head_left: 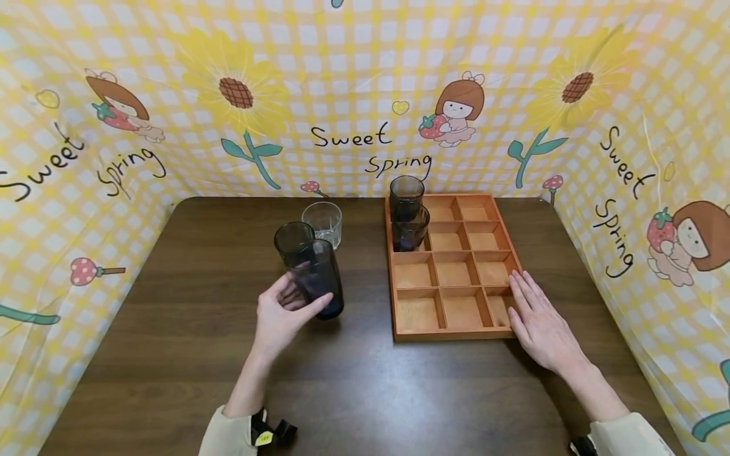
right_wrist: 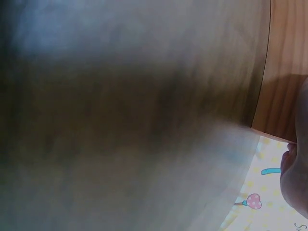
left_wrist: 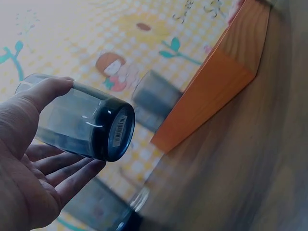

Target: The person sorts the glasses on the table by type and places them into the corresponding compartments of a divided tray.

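Left hand (head_left: 281, 316) grip: thumb and fingers wrapped round a dark smoked-glass tumbler (head_left: 319, 278), tilted, mid-left on the dark wooden worktop (head_left: 171, 354). Second dark tumbler (head_left: 294, 241) just behind it, clear glass cup (head_left: 323, 223) further back. Right hand (head_left: 538, 320) grip apart, fingers flat on the near right corner of the orange wooden compartment tray (head_left: 456, 333). Two dark tumblers (head_left: 408, 212) stand in the tray's far left compartments.

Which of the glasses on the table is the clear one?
The clear glass standing at the back of the table, left of the wooden tray. The others are dark smoky: one in the left hand, one behind it, two in the tray.
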Motion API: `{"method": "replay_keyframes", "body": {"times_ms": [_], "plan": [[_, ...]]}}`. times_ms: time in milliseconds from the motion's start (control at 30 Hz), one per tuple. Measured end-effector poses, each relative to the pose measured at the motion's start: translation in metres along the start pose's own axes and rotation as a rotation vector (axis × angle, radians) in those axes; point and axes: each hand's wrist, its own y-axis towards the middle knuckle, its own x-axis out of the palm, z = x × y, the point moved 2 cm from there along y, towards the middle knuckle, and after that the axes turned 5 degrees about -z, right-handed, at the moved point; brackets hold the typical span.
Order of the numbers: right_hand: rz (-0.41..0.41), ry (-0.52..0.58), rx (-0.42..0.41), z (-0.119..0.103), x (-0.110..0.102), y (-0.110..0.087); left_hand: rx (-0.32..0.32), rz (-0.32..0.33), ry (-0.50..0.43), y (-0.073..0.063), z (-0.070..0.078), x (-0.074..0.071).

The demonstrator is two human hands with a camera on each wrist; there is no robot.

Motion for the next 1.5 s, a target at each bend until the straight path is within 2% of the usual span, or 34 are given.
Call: {"method": "replay_keyframes", "body": {"times_ms": [267,467,1067,1267,1500], "plan": [[0.001,0.001,0.004,0.003,0.001,-0.002,0.065,-0.151,0.004,0.010,0.005,0.039],[-0.010,-0.002,0.005,0.004,0.002,-0.001,0.078,-0.217,-0.005,0.019,0.005,0.064],[0.002,-0.002,-0.006,0.003,0.002,0.000,0.115,-0.214,-0.012,0.049,-0.012,0.107],[0.000,0.003,-0.005,0.002,0.004,0.001,0.135,-0.215,-0.019,0.057,-0.012,0.119],[-0.001,-0.009,-0.003,0.003,0.004,0.002,0.122,-0.226,-0.003,0.068,-0.013,0.137]]}}
